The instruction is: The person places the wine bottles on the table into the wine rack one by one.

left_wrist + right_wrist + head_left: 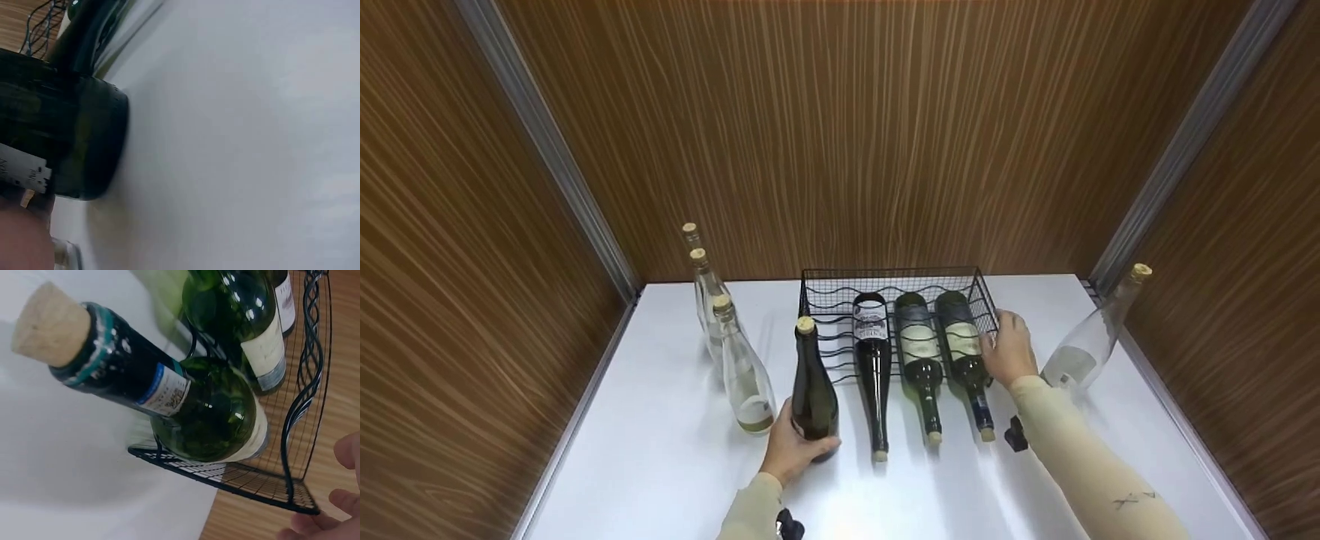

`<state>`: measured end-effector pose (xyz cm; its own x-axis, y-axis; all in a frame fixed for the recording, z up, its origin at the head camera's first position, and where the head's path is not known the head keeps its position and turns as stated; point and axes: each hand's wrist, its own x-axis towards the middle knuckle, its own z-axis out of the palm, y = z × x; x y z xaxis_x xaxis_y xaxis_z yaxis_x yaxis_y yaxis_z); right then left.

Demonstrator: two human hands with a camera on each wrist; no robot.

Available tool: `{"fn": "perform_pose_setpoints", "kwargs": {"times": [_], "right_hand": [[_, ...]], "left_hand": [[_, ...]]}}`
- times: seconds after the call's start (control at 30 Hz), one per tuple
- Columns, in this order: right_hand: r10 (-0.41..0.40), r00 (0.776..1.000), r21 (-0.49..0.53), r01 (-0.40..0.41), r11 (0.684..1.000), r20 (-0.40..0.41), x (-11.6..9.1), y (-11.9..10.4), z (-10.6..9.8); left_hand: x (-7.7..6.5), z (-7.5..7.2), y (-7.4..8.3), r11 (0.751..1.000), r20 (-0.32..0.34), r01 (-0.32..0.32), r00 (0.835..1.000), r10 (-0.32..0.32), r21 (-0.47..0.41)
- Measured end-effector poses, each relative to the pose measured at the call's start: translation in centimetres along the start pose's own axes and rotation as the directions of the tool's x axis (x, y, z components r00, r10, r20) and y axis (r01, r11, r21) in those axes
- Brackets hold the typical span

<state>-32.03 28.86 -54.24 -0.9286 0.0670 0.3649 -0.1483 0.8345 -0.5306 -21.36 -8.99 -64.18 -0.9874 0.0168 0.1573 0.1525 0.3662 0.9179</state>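
A: Which step is shown?

B: In my judgement, loading the rack (831, 287). My left hand (797, 450) grasps the dark bottle (815, 390) round its lower part, cork up, before the rack's left end. My right hand (1009, 349) is at the rack's right side; whether its fingers close round the wire, I cannot tell.

A: And the next move?

B: It would call for tipping the dark bottle and laying it, neck toward me, left of those in the rack, with the rack kept steady.

A: Contents of the containers?

B: Rack: three corked bottles (917, 341) lying side by side, necks out over the surface (660, 450). Clear bottles (748, 386): three at left, one at right; fill uncertain.
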Motion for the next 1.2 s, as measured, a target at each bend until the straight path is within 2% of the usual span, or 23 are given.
{"fn": "perform_pose_setpoints", "kwargs": {"times": [0.27,0.47,0.73,1.0,1.2], "right_hand": [[-0.171,0.983,-0.011,0.171,0.985,-0.061,-1.5,-0.9,0.1],[-0.247,0.964,0.015,0.250,0.968,-0.100,-1.7,-1.6,-0.2],[-0.288,0.952,0.048,0.294,0.955,-0.108,-1.9,-1.9,-0.6],[-0.284,0.952,0.065,0.292,0.954,-0.112,-2.4,-2.0,-1.0],[-0.283,0.950,0.086,0.296,0.951,-0.133,-2.6,-2.0,-1.5]], "left_hand": [[-0.2,0.4,-0.4,1.000,0.015,0.022,1.000,-0.022,0.006],[0.2,0.4,0.0,1.000,-0.008,0.026,1.000,-0.026,-0.004],[-0.1,0.4,0.1,1.000,-0.017,0.014,1.000,-0.014,0.004],[-1.4,0.6,-0.1,1.000,-0.047,0.002,0.999,-0.001,0.015],[-2.2,0.2,0.2,0.999,-0.029,0.008,1.000,-0.006,0.049]]}}
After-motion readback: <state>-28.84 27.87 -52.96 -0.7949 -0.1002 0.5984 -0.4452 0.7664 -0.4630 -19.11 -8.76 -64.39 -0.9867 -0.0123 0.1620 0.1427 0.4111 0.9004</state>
